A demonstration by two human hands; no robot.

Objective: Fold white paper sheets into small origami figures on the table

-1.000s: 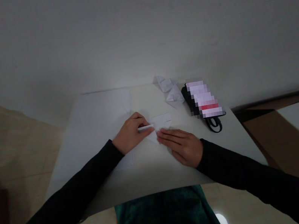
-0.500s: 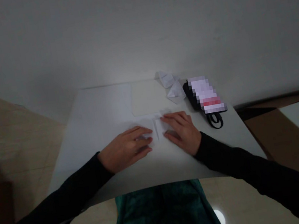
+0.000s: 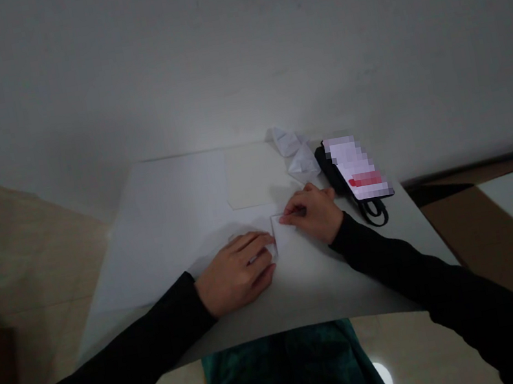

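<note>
A folded sheet of white paper (image 3: 279, 230) lies on the white table, partly covered by my hands, and its far outline blends with the tabletop. My left hand (image 3: 242, 269) rests palm down over the paper's left part, its fingers stretched out and lying on it. On the other side, my right hand (image 3: 313, 214) is closed, thumb and forefinger pinching the paper near its upper edge. A fold line runs upright between the two hands.
Behind the paper lies a cream-coloured sheet (image 3: 254, 176). Folded white paper pieces (image 3: 298, 155) sit at the back, beside a phone (image 3: 358, 168) with a blurred screen, leaning on a black object with a loop strap (image 3: 378, 214). A wall rises behind the table (image 3: 163, 194).
My right hand has gone from spread fingers to a pinch on the paper. My left hand has moved slightly right and nearer to me, over the paper. The view has tilted a little.
</note>
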